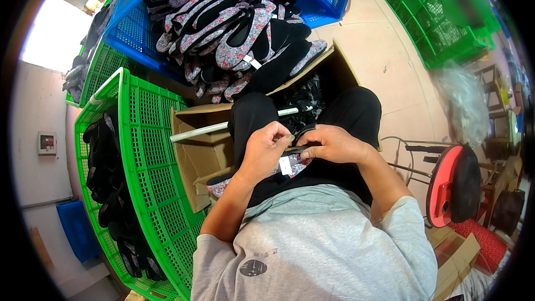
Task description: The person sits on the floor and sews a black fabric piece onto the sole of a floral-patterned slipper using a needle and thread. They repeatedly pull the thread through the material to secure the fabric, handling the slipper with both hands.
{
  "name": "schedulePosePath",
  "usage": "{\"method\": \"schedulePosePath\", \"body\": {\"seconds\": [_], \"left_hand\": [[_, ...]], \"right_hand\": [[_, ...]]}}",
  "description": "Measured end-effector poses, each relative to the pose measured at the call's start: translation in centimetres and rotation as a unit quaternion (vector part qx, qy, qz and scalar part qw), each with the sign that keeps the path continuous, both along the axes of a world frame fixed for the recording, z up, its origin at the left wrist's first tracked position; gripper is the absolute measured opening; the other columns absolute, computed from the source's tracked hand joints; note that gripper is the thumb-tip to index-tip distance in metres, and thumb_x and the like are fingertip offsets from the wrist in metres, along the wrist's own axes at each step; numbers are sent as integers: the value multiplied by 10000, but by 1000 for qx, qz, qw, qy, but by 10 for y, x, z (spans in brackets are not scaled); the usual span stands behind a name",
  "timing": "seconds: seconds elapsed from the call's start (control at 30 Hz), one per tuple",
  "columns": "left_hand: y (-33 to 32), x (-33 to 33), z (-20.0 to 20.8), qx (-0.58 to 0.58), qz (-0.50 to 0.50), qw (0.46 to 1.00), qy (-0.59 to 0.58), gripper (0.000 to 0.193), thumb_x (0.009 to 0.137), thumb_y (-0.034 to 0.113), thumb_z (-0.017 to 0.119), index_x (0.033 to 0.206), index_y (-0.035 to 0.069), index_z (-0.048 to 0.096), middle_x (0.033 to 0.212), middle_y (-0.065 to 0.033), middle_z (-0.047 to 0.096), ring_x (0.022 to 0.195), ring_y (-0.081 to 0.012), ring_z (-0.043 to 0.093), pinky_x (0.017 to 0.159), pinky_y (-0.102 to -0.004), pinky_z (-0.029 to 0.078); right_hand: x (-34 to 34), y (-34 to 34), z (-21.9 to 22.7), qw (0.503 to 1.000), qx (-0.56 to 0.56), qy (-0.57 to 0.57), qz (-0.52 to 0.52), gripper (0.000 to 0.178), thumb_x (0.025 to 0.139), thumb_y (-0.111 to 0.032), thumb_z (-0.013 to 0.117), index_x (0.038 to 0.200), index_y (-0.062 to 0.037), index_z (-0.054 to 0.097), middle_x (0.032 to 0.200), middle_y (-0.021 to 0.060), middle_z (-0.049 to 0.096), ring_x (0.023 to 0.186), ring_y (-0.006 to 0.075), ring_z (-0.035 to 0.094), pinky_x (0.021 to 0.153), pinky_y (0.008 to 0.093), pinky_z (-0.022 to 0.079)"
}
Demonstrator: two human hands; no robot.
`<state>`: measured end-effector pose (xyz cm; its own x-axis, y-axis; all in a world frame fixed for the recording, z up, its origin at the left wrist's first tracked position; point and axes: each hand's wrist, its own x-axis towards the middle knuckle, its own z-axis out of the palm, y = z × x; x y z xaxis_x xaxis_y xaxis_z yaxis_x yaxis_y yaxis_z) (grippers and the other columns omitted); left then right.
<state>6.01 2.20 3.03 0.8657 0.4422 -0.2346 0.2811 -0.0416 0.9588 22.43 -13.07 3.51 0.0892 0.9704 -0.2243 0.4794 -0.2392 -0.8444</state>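
One wall panel [47, 143], sm., white-framed, far L; 1 blue bin [79, 231], lower, near same wall. 1 green crate [108, 67], upper L, w/ dark goods heaped at its L side. 1 lg. green mesh crate [159, 189], foreground L, containing black fabric pieces [101, 156], qty. several. 1 blue mesh crate [129, 29], top ctr.-L, piled w/ floral-and-black slipper-shaped pieces [239, 44], qty. many, some w/ white labels. 1 cardboard box [218, 147], open, at the knees, black material inside toward R; 1 white rod [202, 132] lying across it, partly hidden by L knee. 1 left hand [266, 147], over lap: thumb & forefinger pressed together, pinching dark upper edge of work; exact bit betw. tips too sm. to tell. 1 floral fabric piece [301, 166], dark-edged, w/ white tag [286, 165], in lap, betw. & just below both hands. 1 right hand [337, 144], fingers curled, thumb laid along same piece, gripping its dark edge nr. left fingertips. Green mesh crates [415, 19], upper R, on pale tiled floor. 1 round stool [443, 192], red & black, R. 1 clear plastic bag [462, 100], crumpled, above stool. 1 red roll [482, 245], below stool, beside open carton.
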Motion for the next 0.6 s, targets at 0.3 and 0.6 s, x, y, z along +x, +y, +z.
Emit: {"method": "schedulePosePath", "body": {"seconds": [0.3, 0.6], "left_hand": [[1, 1, -1, -5, 7, 1000, 7, 50, 921, 45, 654, 892, 23, 620, 781, 22, 598, 716, -35, 502, 630, -208, 410], [0, 3, 2, 23, 30, 999, 14, 38, 931, 43, 643, 941, 6, 643, 795, 11, 628, 719, -43, 525, 649, -210, 437]], "right_hand": [[0, 2, -1, 999, 22, 24, -9, 280, 858, -327, 732, 1044, -117, 738, 924, 106, 687, 906, 289, 652, 800, 378, 501], [-4, -2, -19, 992, 68, 88, -67, 251, 880, -263, 732, 1055, -84, 719, 887, 69, 684, 845, 212, 640, 780, 340, 503]]}}
